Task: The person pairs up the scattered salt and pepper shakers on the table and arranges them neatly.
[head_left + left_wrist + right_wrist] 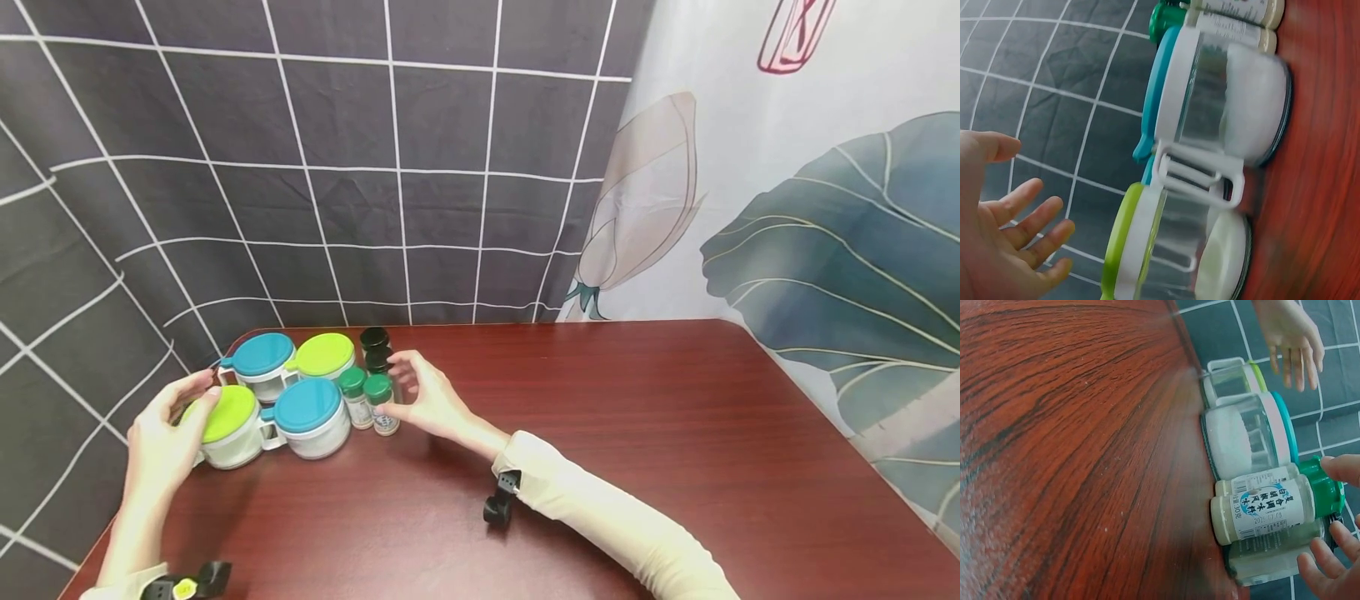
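Four glass seasoning jars with white handles stand in two rows: blue-lidded (261, 354) and lime-lidded (324, 354) at the back, lime-lidded (231, 414) and blue-lidded (307, 406) in front. White contents show in the front pair. My left hand (1016, 231) hovers over the front lime-lidded jar (1172, 250), fingers spread and holding nothing. Beside the jars stand two green-capped spice bottles (1266, 511), one with a printed label, and two black-capped bottles (375, 337) behind them. My right hand (431, 400) is at their right side, fingers apart, thumb close to a green cap (1324, 487).
All containers are grouped at the back left of the dark red wooden table (600, 433). A dark cloth with a white grid (337, 192) hangs behind and to the left. A floral curtain (750, 192) hangs at the right.
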`<state>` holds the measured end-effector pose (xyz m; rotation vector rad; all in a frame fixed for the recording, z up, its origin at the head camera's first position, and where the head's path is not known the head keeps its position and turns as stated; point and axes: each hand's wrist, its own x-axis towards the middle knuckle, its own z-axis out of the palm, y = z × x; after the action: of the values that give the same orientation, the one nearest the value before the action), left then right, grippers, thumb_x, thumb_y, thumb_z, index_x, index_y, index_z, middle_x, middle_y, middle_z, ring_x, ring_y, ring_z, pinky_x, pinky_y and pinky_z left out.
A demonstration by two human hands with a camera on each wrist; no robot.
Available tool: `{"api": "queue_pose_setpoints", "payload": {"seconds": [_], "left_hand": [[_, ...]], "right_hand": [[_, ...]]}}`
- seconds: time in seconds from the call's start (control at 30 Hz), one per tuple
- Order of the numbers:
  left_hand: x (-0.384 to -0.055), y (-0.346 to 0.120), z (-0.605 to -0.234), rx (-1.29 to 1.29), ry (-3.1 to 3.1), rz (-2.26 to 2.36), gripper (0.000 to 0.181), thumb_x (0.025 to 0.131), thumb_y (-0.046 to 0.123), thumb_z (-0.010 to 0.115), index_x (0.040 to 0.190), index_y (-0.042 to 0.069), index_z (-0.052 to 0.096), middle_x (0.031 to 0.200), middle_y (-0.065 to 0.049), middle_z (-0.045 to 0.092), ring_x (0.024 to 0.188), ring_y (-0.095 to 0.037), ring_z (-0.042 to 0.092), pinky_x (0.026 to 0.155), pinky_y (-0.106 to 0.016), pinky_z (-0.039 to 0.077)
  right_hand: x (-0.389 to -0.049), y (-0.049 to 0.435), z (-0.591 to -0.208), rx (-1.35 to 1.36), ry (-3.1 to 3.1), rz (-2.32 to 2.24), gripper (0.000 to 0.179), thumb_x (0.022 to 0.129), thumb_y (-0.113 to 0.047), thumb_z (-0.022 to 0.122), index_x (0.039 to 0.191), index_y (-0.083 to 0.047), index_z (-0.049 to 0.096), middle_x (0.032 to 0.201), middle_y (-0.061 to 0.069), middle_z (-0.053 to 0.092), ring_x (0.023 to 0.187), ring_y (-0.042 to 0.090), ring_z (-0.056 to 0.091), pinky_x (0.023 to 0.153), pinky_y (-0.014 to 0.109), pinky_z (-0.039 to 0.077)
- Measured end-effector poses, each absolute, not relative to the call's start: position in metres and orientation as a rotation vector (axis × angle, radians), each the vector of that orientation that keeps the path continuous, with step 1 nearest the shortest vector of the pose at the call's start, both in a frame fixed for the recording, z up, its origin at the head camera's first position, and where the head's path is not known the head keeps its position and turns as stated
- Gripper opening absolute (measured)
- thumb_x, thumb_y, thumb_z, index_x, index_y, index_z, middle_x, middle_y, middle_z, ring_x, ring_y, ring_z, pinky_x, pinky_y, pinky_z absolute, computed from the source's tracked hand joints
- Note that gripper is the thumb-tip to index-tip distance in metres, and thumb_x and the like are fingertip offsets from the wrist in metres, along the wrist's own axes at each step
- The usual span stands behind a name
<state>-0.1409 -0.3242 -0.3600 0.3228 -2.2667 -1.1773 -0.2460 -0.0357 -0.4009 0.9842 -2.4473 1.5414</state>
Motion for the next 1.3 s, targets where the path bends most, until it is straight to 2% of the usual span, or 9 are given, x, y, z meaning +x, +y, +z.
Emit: {"api": "queue_pose_setpoints", "payload": {"seconds": [0.4,0.5,0.63,0.77,0.9,1.0,1.13,1.23,1.3], "left_hand": [[-0.138,-0.346,-0.368,0.457,-2.375,-1.128,0.047,0.095,0.039,0.056,0.135,0.015,0.055,0.098,0.047,0.047,0.095,0.031,0.036,0.086,0.001,0.027],[-0.137,-0.347,-0.37,0.537,-2.417,-1.109,0.051,0.096,0.041,0.053,0.139,0.015,0.051,0.124,0.022,0.06,0.119,0.017,0.041,0.101,-0.007,0.028],[-0.136,-0.349,-0.371,0.606,-2.453,-1.111,0.053,0.097,0.041,0.049,0.142,0.013,0.046,0.141,-0.022,0.048,0.137,-0.029,0.04,0.115,-0.03,0.029],[-0.135,-0.353,-0.372,0.627,-2.496,-1.113,0.057,0.097,0.043,0.047,0.144,0.011,0.042,0.142,-0.025,0.045,0.132,-0.044,0.04,0.111,-0.044,0.032],[-0.133,-0.36,-0.377,0.623,-2.549,-1.093,0.061,0.096,0.047,0.047,0.145,0.01,0.041,0.14,-0.026,0.046,0.101,0.007,0.057,0.088,-0.024,0.037],[-0.131,-0.367,-0.381,0.598,-2.573,-1.112,0.064,0.096,0.049,0.046,0.145,0.009,0.039,0.139,-0.027,0.045,0.074,0.03,0.029,0.081,-0.018,0.033],[-0.128,-0.373,-0.384,0.559,-2.574,-1.143,0.066,0.096,0.049,0.047,0.145,0.006,0.038,0.124,0.015,0.063,0.075,0.033,0.03,0.08,-0.014,0.031],[-0.126,-0.376,-0.387,0.543,-2.562,-1.157,0.066,0.096,0.048,0.049,0.143,0.003,0.04,0.093,0.047,0.044,0.073,0.034,0.034,0.072,-0.011,0.029],[-0.126,-0.377,-0.388,0.55,-2.569,-1.165,0.067,0.095,0.049,0.05,0.143,0.004,0.041,0.081,0.052,0.034,0.075,0.033,0.032,0.073,-0.014,0.03]], "right_hand": [[-0.245,-0.038,-0.401,0.984,-2.458,1.537,0.062,0.072,-0.011,0.083,0.124,-0.009,0.05,0.111,0.008,0.065,0.098,0.018,0.063,0.082,0.023,0.054],[-0.245,-0.039,-0.401,0.977,-2.462,1.536,0.062,0.072,-0.011,0.083,0.124,-0.009,0.05,0.11,0.008,0.065,0.097,0.018,0.063,0.081,0.023,0.054],[-0.245,-0.039,-0.402,0.972,-2.466,1.527,0.061,0.072,-0.012,0.083,0.124,-0.009,0.05,0.109,0.008,0.065,0.095,0.017,0.063,0.08,0.023,0.054],[-0.245,-0.04,-0.404,0.968,-2.466,1.531,0.06,0.072,-0.013,0.083,0.123,-0.009,0.051,0.11,0.008,0.065,0.094,0.017,0.064,0.081,0.025,0.055],[-0.244,-0.04,-0.405,0.956,-2.474,1.54,0.06,0.073,-0.012,0.083,0.123,-0.009,0.051,0.111,0.008,0.065,0.094,0.017,0.064,0.081,0.024,0.054],[-0.244,-0.041,-0.404,0.946,-2.484,1.553,0.06,0.073,-0.011,0.083,0.124,-0.009,0.051,0.112,0.008,0.065,0.095,0.017,0.063,0.081,0.023,0.054],[-0.244,-0.042,-0.404,0.947,-2.487,1.565,0.06,0.073,-0.011,0.082,0.124,-0.01,0.051,0.112,0.008,0.065,0.094,0.016,0.063,0.081,0.023,0.054],[-0.244,-0.043,-0.405,0.946,-2.488,1.569,0.059,0.073,-0.011,0.082,0.123,-0.01,0.052,0.111,0.008,0.065,0.093,0.015,0.063,0.08,0.025,0.056],[-0.244,-0.043,-0.405,0.943,-2.491,1.571,0.059,0.073,-0.011,0.083,0.123,-0.01,0.052,0.11,0.007,0.065,0.092,0.014,0.063,0.08,0.027,0.056]]}}
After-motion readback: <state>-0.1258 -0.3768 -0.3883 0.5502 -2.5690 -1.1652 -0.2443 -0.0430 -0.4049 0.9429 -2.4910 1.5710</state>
